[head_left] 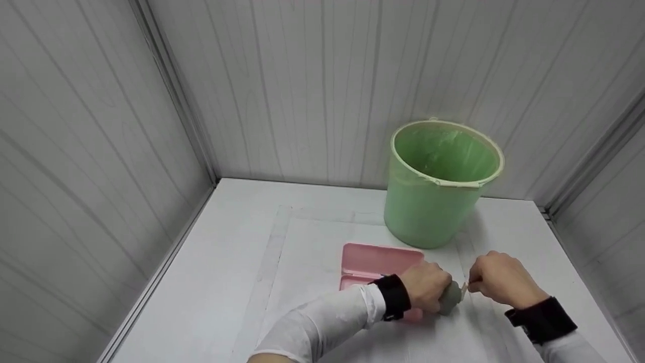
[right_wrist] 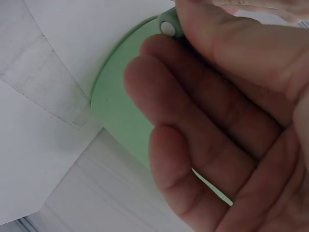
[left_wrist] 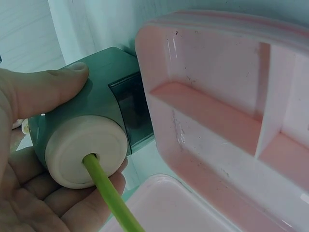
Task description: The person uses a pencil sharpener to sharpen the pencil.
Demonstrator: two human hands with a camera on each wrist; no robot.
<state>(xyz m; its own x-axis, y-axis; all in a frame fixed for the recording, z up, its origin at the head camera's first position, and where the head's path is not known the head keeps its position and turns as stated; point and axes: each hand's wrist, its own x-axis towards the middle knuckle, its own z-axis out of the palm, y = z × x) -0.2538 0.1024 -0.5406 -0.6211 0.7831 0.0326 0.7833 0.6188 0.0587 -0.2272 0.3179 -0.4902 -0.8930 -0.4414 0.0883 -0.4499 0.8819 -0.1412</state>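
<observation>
The person's left arm wears a white left sleeve (head_left: 332,322) with soft wrinkles. At its near end it finishes in a hem (head_left: 277,354), and a piece of bare forearm (head_left: 272,359) is seen there. Next to the white cuff (head_left: 375,302) sits a wide black left wristband (head_left: 394,297). The right arm has a similar white right sleeve (head_left: 572,351) and black right wristband (head_left: 545,320). The left hand (head_left: 426,285) and right hand (head_left: 504,280) are bare; the left thumb (left_wrist: 50,89) shows a short nail (left_wrist: 78,66).

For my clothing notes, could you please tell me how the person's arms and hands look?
The left hand and right hand show no gloves or rings. On each side, a wide black wristband sits next to a white fabric sleeve.
</observation>
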